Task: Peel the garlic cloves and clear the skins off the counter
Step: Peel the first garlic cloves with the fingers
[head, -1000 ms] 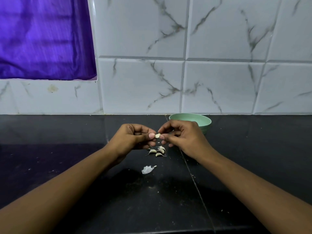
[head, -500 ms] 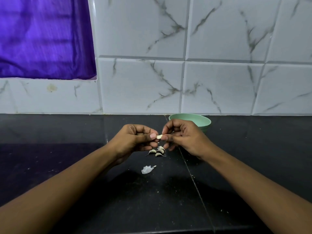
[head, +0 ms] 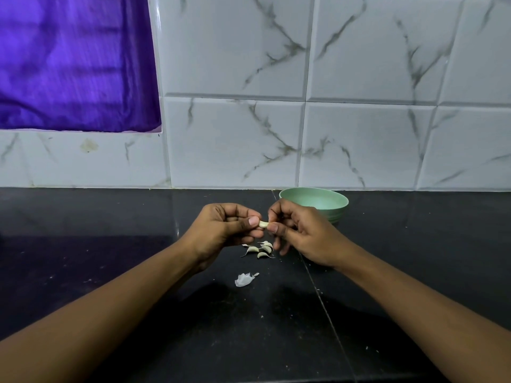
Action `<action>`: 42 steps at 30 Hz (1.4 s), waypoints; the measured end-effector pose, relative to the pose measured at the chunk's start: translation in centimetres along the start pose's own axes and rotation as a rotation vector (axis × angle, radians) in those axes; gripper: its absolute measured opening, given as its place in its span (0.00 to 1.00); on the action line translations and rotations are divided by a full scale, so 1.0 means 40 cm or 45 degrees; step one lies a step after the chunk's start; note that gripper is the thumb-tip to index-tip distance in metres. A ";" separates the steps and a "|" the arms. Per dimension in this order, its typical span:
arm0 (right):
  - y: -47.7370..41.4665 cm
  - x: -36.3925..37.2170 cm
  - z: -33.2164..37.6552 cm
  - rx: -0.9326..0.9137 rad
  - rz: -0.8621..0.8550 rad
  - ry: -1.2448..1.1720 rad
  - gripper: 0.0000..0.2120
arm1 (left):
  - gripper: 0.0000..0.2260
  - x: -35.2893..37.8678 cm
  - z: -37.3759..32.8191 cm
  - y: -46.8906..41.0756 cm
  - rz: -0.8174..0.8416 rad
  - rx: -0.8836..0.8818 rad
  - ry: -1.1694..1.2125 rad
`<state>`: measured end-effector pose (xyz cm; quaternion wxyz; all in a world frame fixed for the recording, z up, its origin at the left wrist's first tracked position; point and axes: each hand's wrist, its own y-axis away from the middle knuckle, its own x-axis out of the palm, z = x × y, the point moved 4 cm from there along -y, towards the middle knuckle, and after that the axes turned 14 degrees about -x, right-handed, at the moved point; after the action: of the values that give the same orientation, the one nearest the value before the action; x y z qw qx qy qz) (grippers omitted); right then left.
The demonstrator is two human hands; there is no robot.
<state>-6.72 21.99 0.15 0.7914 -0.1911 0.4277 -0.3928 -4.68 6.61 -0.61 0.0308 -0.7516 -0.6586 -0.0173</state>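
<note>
The person holds both hands above the black table (head: 110, 258), a little behind its middle, and one small garlic clove (head: 263, 224) is caught between them. The left hand (head: 221, 230) pinches one end of it with thumb and forefinger, and its other fingers (head: 235, 214) are curled into the palm. The right hand (head: 301, 236) pinches the other end in the same way, and its remaining fingers (head: 284, 244) hang bent below. The clove is in the air and touches nothing but the two hands.

Directly under the hands, on the table, lies a small group of cloves (head: 261, 249), pale and curved, close together, some touching. A little toward the near edge, apart from them, lies one crumpled white garlic skin (head: 244, 279). Some tiny pale crumbs are scattered on the dark surface toward the right near corner.

A light green bowl (head: 341, 210) stands upright at the far edge of the table, just behind the right hand, which hides part of its rim. Behind it rises a white marbled tile wall (head: 359, 147), with purple cloth (head: 74, 64) at the left.
</note>
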 end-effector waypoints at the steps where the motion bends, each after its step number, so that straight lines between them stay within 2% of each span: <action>1: 0.000 0.001 0.002 -0.004 0.004 0.010 0.05 | 0.02 0.000 -0.001 0.001 -0.005 0.011 0.000; 6: -0.001 0.004 0.008 -0.035 -0.086 0.061 0.06 | 0.03 0.001 -0.006 0.000 -0.046 0.083 0.045; 11: -0.002 0.003 0.005 -0.117 -0.175 0.257 0.07 | 0.03 0.002 -0.005 -0.004 -0.118 0.148 0.099; 13: -0.004 0.013 0.004 -0.126 -0.152 0.270 0.05 | 0.03 -0.004 -0.004 -0.006 -0.145 0.148 0.105; 16: -0.006 0.024 0.007 -0.096 -0.086 0.219 0.08 | 0.03 -0.016 0.000 -0.010 -0.174 0.129 0.138; 20: -0.001 0.012 0.008 0.033 0.055 0.168 0.07 | 0.04 -0.026 -0.002 -0.011 -0.189 0.117 0.131; 24: -0.001 0.004 0.005 0.086 0.074 0.089 0.10 | 0.04 -0.033 -0.002 -0.012 -0.203 0.096 0.111; 28: 0.002 0.015 0.004 0.078 0.242 0.143 0.07 | 0.05 -0.032 0.003 -0.014 -0.205 0.070 0.066; 32: -0.001 0.012 0.005 0.115 0.240 0.244 0.04 | 0.05 -0.030 0.006 -0.016 -0.195 0.049 0.036; 37: -0.002 0.010 0.014 0.099 0.136 0.216 0.12 | 0.05 -0.028 0.009 -0.016 -0.191 0.047 -0.012; 42: -0.002 0.020 0.019 0.055 0.256 0.204 0.15 | 0.04 -0.030 0.009 -0.017 -0.190 0.044 -0.038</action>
<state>-5.86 21.29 0.17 0.7939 -0.0982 0.4980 -0.3348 -5.51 5.52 -1.05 0.0328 -0.7000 -0.7134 0.0031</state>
